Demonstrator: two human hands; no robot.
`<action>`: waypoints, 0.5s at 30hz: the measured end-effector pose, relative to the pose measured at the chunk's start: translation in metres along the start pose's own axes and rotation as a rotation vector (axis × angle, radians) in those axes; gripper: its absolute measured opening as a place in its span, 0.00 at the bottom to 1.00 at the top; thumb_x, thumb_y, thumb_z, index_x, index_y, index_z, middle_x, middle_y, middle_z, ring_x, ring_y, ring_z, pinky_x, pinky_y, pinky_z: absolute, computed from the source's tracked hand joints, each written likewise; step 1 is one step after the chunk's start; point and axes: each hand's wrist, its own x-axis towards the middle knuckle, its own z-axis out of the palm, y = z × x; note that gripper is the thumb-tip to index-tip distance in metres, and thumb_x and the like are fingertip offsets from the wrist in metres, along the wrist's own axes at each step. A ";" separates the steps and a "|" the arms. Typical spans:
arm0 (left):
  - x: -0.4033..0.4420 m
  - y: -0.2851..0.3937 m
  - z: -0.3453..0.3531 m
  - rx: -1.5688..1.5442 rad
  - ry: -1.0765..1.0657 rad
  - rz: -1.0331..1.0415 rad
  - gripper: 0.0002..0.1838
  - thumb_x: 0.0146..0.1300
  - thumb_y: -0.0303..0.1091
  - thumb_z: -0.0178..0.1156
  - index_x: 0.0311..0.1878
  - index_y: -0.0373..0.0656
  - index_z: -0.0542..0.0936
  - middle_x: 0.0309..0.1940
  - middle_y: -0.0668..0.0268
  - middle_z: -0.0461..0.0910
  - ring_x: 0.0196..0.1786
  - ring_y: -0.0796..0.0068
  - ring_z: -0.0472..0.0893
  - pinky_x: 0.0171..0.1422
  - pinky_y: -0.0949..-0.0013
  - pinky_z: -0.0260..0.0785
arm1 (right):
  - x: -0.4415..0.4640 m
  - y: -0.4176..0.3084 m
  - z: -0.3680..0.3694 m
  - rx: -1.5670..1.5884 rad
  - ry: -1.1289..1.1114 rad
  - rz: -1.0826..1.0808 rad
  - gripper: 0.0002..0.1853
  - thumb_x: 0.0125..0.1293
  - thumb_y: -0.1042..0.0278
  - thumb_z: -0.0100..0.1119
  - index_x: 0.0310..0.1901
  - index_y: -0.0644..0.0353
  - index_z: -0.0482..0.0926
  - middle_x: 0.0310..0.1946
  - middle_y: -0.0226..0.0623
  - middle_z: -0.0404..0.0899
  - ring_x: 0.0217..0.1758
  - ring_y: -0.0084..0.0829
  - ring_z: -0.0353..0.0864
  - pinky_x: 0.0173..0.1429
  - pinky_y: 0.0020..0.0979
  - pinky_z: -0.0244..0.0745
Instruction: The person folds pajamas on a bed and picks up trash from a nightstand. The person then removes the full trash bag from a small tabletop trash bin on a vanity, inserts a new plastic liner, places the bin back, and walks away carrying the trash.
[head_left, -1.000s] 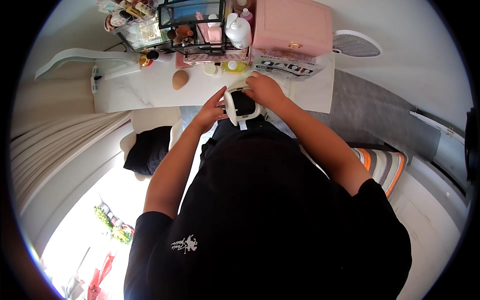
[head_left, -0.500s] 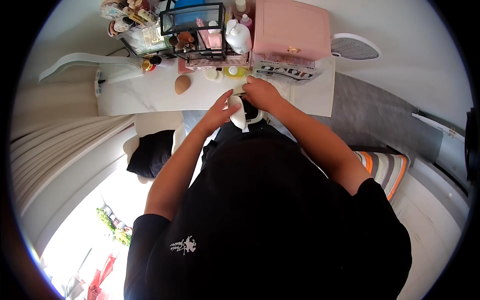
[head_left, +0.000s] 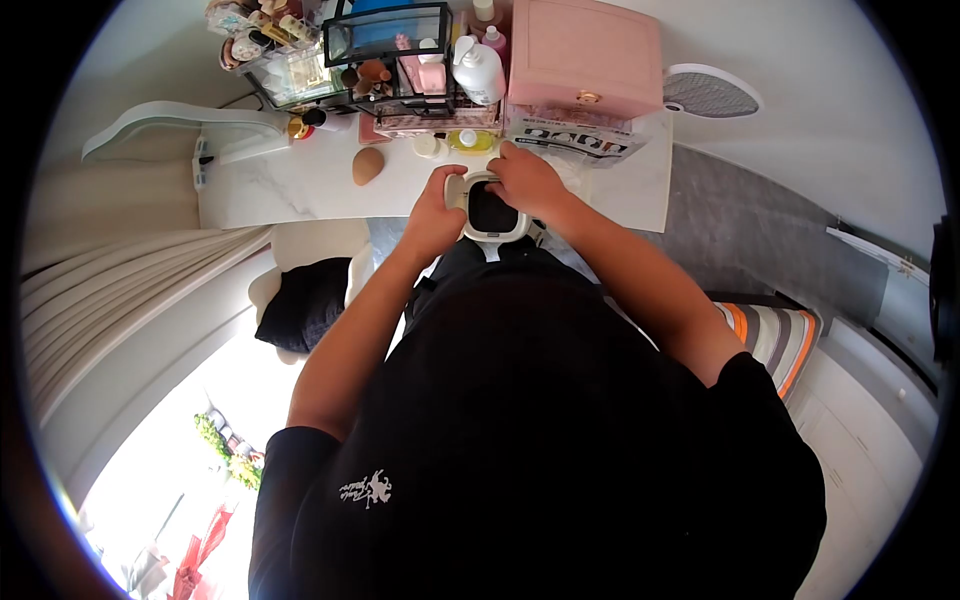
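Note:
Just in front of the table's edge, between my hands, is a small bin with a pale rim (head_left: 492,238) and a dark inside (head_left: 493,208). My left hand (head_left: 434,217) is closed on a white lid (head_left: 455,190) at the bin's left side, fingers at the far end and thumb nearer me. My right hand (head_left: 530,183) is bent over the bin's far right corner, its fingertips pressed on the rim and partly over the opening. Whether those fingertips also hold something small is hidden.
On the marble-patterned table (head_left: 290,190) are a tan makeup sponge (head_left: 367,166), a yellow bottle (head_left: 470,141), a white pump bottle (head_left: 478,72) and a pink box (head_left: 585,50). A chair with a black cushion (head_left: 303,300) stands at left.
The white lid has swung left and away from the opening, so the bin's dark inside now shows fully. My left hand moved slightly away from me with it; my right hand shifted a little.

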 end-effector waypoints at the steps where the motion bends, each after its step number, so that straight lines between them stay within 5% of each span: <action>1: 0.005 -0.018 0.007 -0.094 0.050 0.094 0.36 0.54 0.24 0.59 0.70 0.41 0.67 0.60 0.46 0.78 0.61 0.49 0.80 0.66 0.57 0.73 | 0.001 0.003 0.004 -0.023 0.028 0.022 0.14 0.62 0.60 0.71 0.42 0.61 0.84 0.47 0.45 0.77 0.50 0.48 0.84 0.52 0.46 0.81; 3: 0.001 -0.029 0.013 -0.188 0.105 0.185 0.36 0.56 0.27 0.63 0.71 0.39 0.67 0.63 0.47 0.76 0.62 0.51 0.80 0.67 0.56 0.73 | 0.000 0.005 0.013 -0.045 0.054 0.040 0.14 0.62 0.60 0.71 0.41 0.61 0.84 0.47 0.46 0.77 0.49 0.48 0.84 0.51 0.47 0.81; 5: -0.018 -0.030 0.021 -0.060 0.315 0.033 0.41 0.58 0.36 0.72 0.72 0.34 0.65 0.69 0.48 0.71 0.65 0.52 0.78 0.68 0.55 0.73 | -0.002 0.008 0.016 -0.020 0.127 0.059 0.14 0.61 0.60 0.70 0.40 0.63 0.83 0.46 0.48 0.77 0.46 0.50 0.85 0.49 0.48 0.82; 7: -0.019 -0.072 0.032 0.112 0.363 0.027 0.39 0.63 0.42 0.73 0.71 0.35 0.66 0.62 0.51 0.77 0.62 0.59 0.81 0.60 0.59 0.79 | -0.004 0.005 0.018 0.003 0.151 0.080 0.14 0.61 0.61 0.69 0.39 0.64 0.82 0.46 0.49 0.77 0.45 0.51 0.84 0.48 0.49 0.82; 10: -0.018 -0.083 0.036 -0.271 -0.030 -0.406 0.32 0.68 0.45 0.69 0.64 0.31 0.72 0.42 0.59 0.84 0.43 0.64 0.87 0.44 0.64 0.83 | -0.009 -0.006 0.021 0.057 0.192 0.139 0.13 0.61 0.62 0.68 0.39 0.64 0.81 0.45 0.51 0.77 0.43 0.53 0.84 0.47 0.50 0.81; 15: -0.008 -0.090 0.039 -0.471 0.007 -0.475 0.22 0.71 0.42 0.67 0.56 0.35 0.75 0.42 0.58 0.83 0.40 0.67 0.86 0.42 0.65 0.82 | -0.010 -0.016 0.023 0.117 0.231 0.226 0.15 0.61 0.62 0.68 0.42 0.64 0.79 0.45 0.52 0.78 0.44 0.56 0.84 0.47 0.51 0.81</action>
